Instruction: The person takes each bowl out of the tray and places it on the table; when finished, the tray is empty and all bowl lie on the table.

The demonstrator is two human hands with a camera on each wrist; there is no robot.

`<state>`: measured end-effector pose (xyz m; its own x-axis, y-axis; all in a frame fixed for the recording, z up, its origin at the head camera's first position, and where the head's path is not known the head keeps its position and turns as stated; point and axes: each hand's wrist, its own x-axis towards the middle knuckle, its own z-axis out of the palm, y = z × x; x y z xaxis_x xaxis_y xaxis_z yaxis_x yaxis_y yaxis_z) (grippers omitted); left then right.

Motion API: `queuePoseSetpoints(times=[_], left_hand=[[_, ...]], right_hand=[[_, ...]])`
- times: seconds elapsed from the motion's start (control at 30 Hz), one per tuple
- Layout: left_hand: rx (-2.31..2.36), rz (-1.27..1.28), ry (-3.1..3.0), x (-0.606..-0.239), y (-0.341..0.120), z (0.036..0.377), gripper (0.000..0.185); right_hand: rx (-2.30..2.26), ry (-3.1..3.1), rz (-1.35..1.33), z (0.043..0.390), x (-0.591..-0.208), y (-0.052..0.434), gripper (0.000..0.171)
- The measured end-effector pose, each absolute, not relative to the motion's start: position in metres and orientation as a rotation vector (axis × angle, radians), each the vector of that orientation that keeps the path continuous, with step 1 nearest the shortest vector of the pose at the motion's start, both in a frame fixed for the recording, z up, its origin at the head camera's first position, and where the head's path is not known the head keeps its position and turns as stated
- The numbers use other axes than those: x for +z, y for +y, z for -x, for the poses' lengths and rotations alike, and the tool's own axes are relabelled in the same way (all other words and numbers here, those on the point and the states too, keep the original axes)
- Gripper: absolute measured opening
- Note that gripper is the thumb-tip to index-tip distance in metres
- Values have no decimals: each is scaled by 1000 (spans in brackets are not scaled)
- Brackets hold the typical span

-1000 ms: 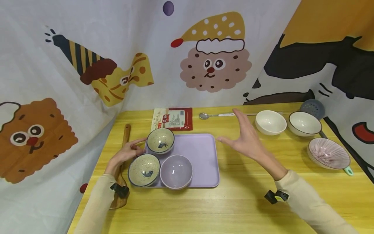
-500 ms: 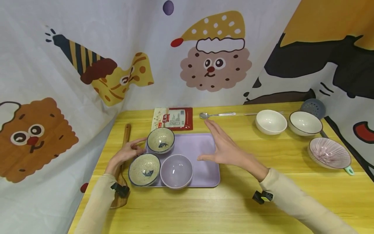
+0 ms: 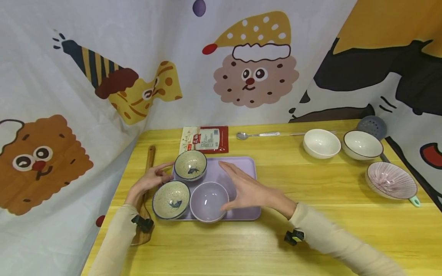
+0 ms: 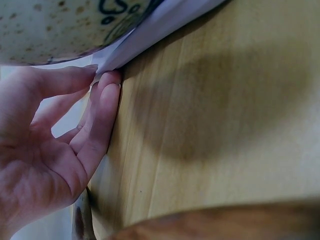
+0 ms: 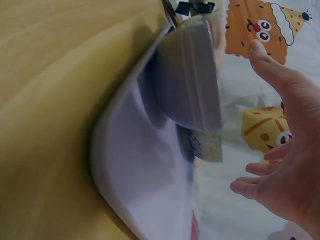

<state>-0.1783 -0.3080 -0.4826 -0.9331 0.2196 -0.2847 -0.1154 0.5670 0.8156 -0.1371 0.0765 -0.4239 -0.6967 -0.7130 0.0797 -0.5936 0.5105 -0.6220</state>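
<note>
head view: the left hand (image 3: 149, 181) rests at the left edge of the tray (image 3: 241, 168), fingers loosely straight and touching the edge between the two speckled bowls (image 3: 190, 165), holding nothing. the right hand (image 3: 246, 189) hovers over the tray with fingers spread and straight, just right of the lilac bowl (image 3: 208, 196), thumb close to its rim; whether it touches is unclear. a spatula (image 3: 146, 184) lies on the worktop (image 3: 310, 230) under the left wrist. beyond the hands lie a packet (image 3: 205, 139) and a spoon (image 3: 255, 135). well to the right of the right hand stand two white bowls (image 3: 321, 143) and a ribbed pink bowl (image 3: 391, 180).

left wrist view: fingertips (image 4: 107, 85) of the left hand (image 4: 50, 145) touch the tray (image 4: 165, 25) edge, under a speckled bowl (image 4: 65, 25).

right wrist view: the right hand (image 5: 285, 150) is flat, fingers apart, beside the lilac bowl (image 5: 192, 80) on the tray (image 5: 145, 185), a gap showing between them.
</note>
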Motion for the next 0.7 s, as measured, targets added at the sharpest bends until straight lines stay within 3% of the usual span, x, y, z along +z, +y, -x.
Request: queuePoseSetpoints(times=[0.7], left_hand=[[1361,-77,2449,-482,-306,176,68]], right_hand=[[-927,2435,1182,119,-459,50,143]])
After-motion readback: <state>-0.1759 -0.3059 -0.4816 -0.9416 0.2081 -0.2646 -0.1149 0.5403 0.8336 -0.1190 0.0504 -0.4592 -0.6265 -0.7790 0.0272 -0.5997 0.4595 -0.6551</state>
